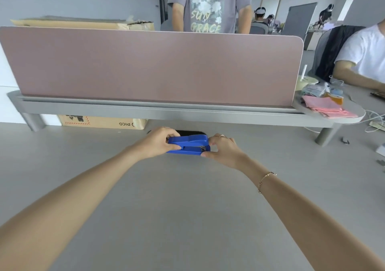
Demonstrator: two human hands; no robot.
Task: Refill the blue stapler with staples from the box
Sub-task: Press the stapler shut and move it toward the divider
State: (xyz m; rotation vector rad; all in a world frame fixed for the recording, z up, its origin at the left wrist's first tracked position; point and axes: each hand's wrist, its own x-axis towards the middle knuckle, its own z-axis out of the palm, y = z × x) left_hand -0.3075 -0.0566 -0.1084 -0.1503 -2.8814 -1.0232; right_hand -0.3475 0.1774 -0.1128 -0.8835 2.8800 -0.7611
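The blue stapler [188, 144] lies lengthwise on the grey desk [187, 208], far out in the middle, with its top arm down. My left hand [159, 142] grips its left end, thumb and fingers pinching it. My right hand [224, 148] holds its right end, where the metal front shows, fingertips on the top and bottom edges. A box of staples is not clearly visible; small grey items [345, 140] lie on the desk at the far right.
A pink divider panel [150, 66] on a grey raised shelf [166, 110] stands just behind the stapler. A dark cable hole [190, 133] is right behind it. A cardboard box [102, 121] sits under the shelf at left. Pink papers [329, 108], cables and people are at right and behind.
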